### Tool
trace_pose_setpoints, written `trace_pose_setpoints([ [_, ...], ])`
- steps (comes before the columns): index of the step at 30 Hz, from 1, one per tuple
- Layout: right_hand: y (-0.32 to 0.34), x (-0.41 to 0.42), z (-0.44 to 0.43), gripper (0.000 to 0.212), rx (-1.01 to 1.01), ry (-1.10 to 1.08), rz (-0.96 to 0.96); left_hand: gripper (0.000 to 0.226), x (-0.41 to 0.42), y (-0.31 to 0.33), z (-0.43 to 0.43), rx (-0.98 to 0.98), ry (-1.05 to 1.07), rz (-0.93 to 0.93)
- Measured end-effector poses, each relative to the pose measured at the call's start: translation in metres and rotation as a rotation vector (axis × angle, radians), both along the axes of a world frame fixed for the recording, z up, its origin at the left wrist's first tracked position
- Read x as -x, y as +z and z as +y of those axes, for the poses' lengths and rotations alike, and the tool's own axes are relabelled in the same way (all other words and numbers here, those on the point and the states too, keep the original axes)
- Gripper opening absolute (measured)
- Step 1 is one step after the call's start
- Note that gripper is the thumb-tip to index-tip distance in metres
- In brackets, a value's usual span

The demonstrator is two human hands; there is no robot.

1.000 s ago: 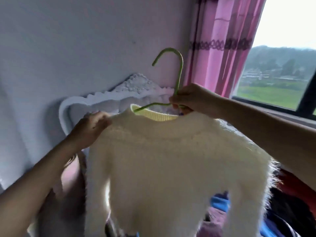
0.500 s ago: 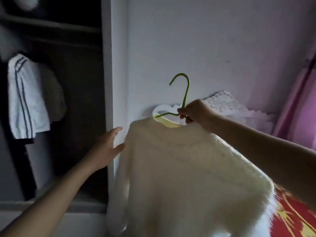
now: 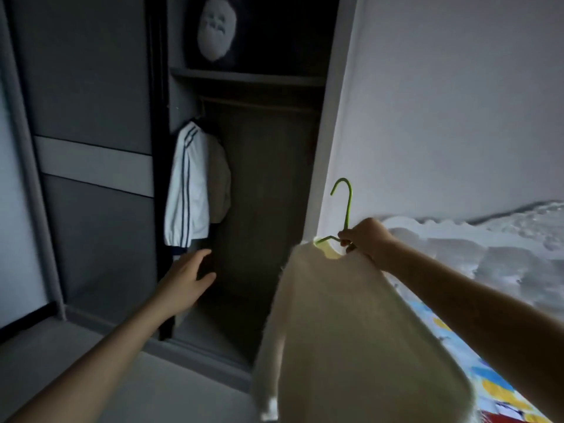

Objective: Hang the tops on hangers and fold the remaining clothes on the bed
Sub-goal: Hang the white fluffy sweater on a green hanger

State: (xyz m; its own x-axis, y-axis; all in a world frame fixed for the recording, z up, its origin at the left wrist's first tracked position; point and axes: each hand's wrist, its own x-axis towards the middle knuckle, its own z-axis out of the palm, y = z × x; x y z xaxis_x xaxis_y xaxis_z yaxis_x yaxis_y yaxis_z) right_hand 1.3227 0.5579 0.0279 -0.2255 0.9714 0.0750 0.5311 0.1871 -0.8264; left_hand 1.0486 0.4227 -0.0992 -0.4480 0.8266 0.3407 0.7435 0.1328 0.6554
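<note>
A fluffy cream sweater point(image 3: 351, 331) hangs on a green wire hanger point(image 3: 346, 206), its hook pointing up. My right hand point(image 3: 364, 236) grips the hanger at the base of the hook, just right of the open wardrobe. My left hand point(image 3: 186, 280) reaches toward the dark wardrobe opening with fingers spread and holds nothing. Inside, a white top with dark stripes point(image 3: 187, 187) hangs from the rail point(image 3: 259, 102) at the left end.
A sliding wardrobe door point(image 3: 88, 148) covers the left side. A fluffy white item point(image 3: 216, 25) sits on the upper shelf. The white headboard point(image 3: 488, 239) and a colourful bedsheet point(image 3: 488, 380) lie to the right, below a plain wall.
The view has swung left from the window and headboard to the wardrobe. My left hand let go of the sweater's shoulder and reaches forward; my right hand carries the hung sweater along.
</note>
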Motion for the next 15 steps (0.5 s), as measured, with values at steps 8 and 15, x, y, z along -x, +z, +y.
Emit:
trace_pose_setpoints([
  [8, -0.020, 0.123, 0.045, 0.024, 0.022, -0.012, 0.061, 0.047, 0.118, -0.006, 0.028, -0.037, 0.060, 0.029],
  [15, -0.019, 0.215, 0.096, 0.037, -0.144, 0.263, -0.025, 0.071, 0.141, 0.015, 0.130, -0.021, -0.071, 0.239],
])
